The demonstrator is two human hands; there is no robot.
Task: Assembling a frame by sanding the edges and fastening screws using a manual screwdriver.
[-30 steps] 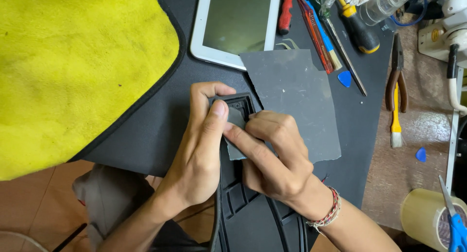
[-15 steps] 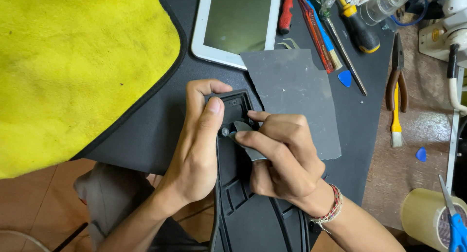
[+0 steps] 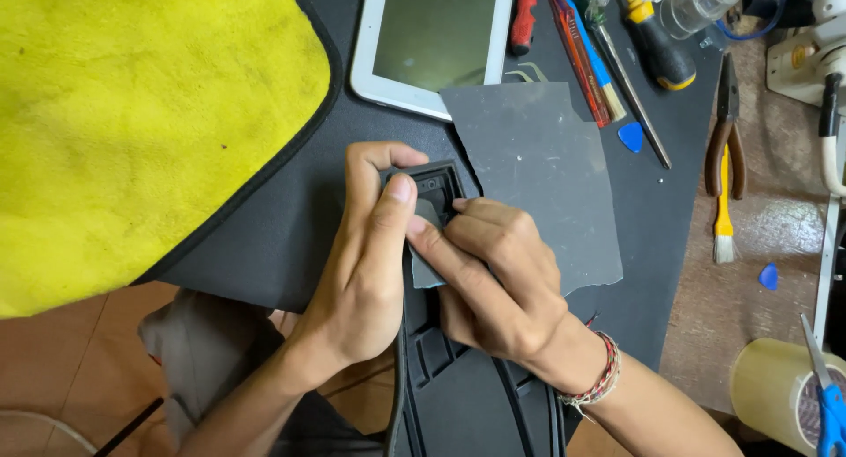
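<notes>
My left hand (image 3: 366, 263) grips the top end of a long black plastic housing (image 3: 467, 395) that runs from the black mat down toward me. Its thumb lies across a recessed square opening (image 3: 434, 188) at that end. My right hand (image 3: 498, 281) pinches a small grey scrap of sandpaper (image 3: 426, 267) and presses it against the edge of the housing just below the opening. A bead bracelet sits on my right wrist.
A larger grey sandpaper sheet (image 3: 542, 179) lies right of my hands. A white tablet (image 3: 432, 38) sits behind. Screwdrivers (image 3: 656, 38), pliers (image 3: 724, 131), a brush and blue picks (image 3: 631, 136) lie at right. A yellow cloth (image 3: 132, 113) covers the left. Tape roll and scissors (image 3: 806, 391) are lower right.
My right hand has slid the sandpaper scrap back and forth along the housing's top end, while my left thumb shifted across the opening. The housing barely moved.
</notes>
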